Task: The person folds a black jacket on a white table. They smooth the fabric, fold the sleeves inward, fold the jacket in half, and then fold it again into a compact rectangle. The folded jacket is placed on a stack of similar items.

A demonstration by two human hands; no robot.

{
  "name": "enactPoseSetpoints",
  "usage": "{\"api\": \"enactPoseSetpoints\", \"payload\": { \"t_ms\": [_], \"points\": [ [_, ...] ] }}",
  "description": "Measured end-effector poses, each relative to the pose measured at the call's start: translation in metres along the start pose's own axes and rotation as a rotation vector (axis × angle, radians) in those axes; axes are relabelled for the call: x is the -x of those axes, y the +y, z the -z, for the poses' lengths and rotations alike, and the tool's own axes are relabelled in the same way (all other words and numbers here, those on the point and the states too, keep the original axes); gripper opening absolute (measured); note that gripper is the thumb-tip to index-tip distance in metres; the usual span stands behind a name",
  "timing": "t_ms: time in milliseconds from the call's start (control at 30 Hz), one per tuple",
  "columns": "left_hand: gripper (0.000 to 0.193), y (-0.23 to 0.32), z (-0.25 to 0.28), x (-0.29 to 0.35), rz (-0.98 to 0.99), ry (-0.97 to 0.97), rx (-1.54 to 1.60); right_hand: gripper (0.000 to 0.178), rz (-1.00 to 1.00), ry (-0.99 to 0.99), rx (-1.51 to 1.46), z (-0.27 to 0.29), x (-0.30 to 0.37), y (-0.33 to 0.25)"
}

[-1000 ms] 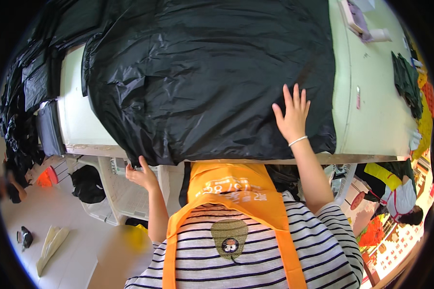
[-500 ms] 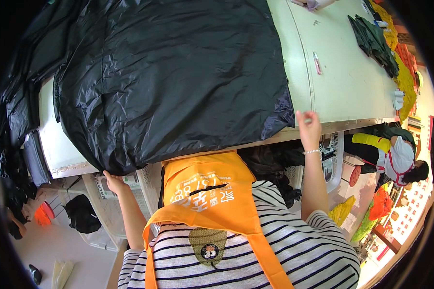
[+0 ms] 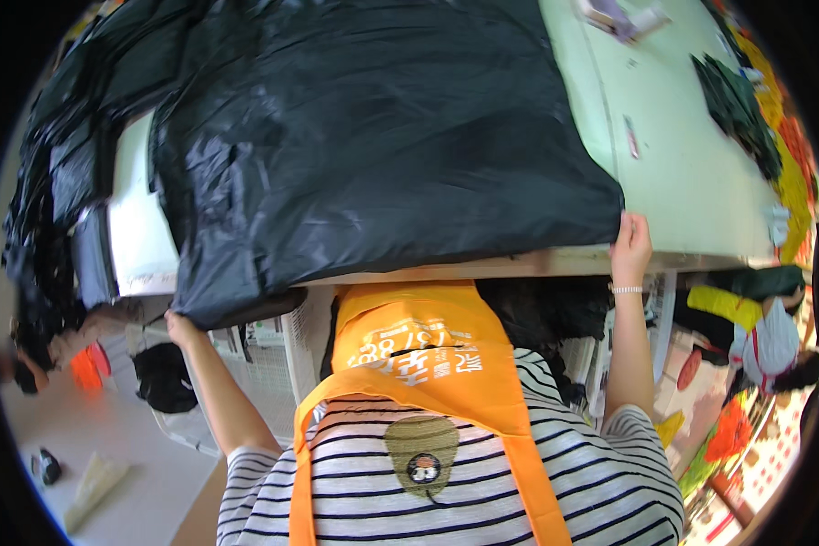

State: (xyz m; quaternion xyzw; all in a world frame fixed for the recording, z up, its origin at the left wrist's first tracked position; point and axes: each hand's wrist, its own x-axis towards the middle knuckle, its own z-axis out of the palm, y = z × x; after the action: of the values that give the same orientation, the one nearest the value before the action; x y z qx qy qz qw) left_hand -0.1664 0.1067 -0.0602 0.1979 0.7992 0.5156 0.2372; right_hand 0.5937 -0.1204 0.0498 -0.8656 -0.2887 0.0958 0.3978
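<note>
A large sheet of thin, shiny black fabric lies over the pale green tabletop, its near edge stretched along the table's front. At that sheet's near left corner my left hand is closed on the cloth, just beyond the table edge. My right hand pinches the near right corner above the table's front edge. Between the two hands the edge runs taut with a slight sag, and folds gather near the left corner.
Stacked black fabric hangs over the table's left side. On the right lie a pink-and-white pen-like tool, a dark green cloth and a purple-and-white item. White baskets stand beneath. Another person is at the right.
My right hand, empty before, now holds the near right corner, which has been drawn out to the right. My left hand has pulled its corner outward to the left.
</note>
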Motion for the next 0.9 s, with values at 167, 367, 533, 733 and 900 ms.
{"api": "enactPoseSetpoints", "payload": {
  "t_ms": [167,367,533,733,900],
  "points": [
    [0.07,-0.051,0.03,0.021,0.119,0.078,-0.212,0.026,0.017,-0.163,-0.258,-0.008,0.055,0.066],
    [0.046,-0.029,0.051,0.086,-0.294,-0.361,-0.7,0.035,0.438,-0.45,0.347,0.01,0.061,0.059],
    [0.039,0.011,0.072,0.09,0.281,-0.497,-0.295,0.016,0.66,-0.444,0.425,0.027,0.031,0.063],
    [0.029,0.152,0.041,0.095,0.312,-0.685,0.226,0.036,0.192,-0.418,-0.084,0.032,-0.087,0.024],
    [0.059,0.257,-0.106,0.018,0.006,-0.878,0.439,0.057,-0.096,-0.394,-0.416,-0.062,-0.243,-0.037]
  ]
}}
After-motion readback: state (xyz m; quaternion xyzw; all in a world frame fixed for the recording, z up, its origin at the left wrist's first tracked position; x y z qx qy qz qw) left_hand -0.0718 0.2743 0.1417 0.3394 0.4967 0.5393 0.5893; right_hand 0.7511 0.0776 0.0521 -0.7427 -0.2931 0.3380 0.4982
